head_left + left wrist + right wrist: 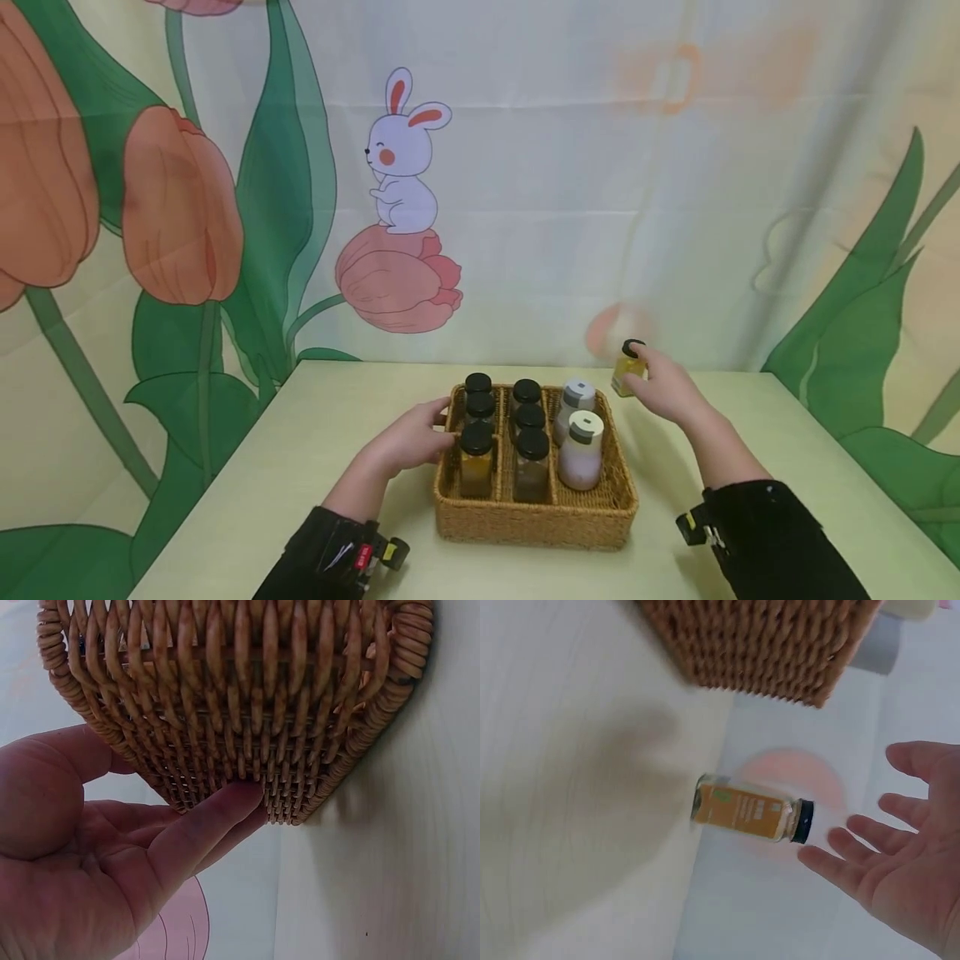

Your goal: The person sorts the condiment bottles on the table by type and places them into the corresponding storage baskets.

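A woven basket [536, 523] stands on the table, its three lengthwise sections holding jars. My left hand [408, 437] grips the basket's left wall; in the left wrist view its fingers [202, 825] lie against the outer weave while the thumb reaches over the rim. Beyond the basket's back right corner is a small glass spice jar [742, 810] with a black lid and an orange-yellow label, upright on the table. My right hand [907, 855] is beside its lid, fingers spread, with a gap to the jar in the right wrist view. In the head view that hand overlaps the jar.
Black-lidded jars [476, 458] fill the left section, and more black-lidded jars [532, 467] the middle one. Two white-topped shakers [581, 454] stand in the right section. A printed curtain [525, 208] hangs behind the table's [247, 500] far edge.
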### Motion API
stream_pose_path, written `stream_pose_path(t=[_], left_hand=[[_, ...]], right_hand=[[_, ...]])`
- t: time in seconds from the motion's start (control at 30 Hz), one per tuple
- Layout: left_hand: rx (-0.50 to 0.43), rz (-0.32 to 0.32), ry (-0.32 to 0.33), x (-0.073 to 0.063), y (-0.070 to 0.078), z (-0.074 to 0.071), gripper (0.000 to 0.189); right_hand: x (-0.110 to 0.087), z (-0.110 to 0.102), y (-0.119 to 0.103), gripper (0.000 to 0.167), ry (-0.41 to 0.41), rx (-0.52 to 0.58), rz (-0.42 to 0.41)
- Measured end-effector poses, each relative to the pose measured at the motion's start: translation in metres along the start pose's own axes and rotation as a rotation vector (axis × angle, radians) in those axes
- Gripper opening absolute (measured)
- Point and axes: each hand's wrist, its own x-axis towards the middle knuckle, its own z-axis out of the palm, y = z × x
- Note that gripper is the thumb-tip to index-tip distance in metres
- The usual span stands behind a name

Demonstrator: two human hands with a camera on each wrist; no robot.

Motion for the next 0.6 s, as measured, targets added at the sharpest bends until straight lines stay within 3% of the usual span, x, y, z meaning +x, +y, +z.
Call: stream_pose_path(t=[0.2, 0.6], left_hand=[[-0.013, 0.008, 0.004, -0.001, 0.001, 0.000, 0.080], [-0.014, 0.006, -0.015, 0.000, 0.001, -0.001, 0.082]], right_hand=[[0.020, 0.000, 0.007, 0.063, 0.039, -0.088, -0.046], [0.047, 0.003, 0.017, 0.065, -0.046, -0.207, 0.010]])
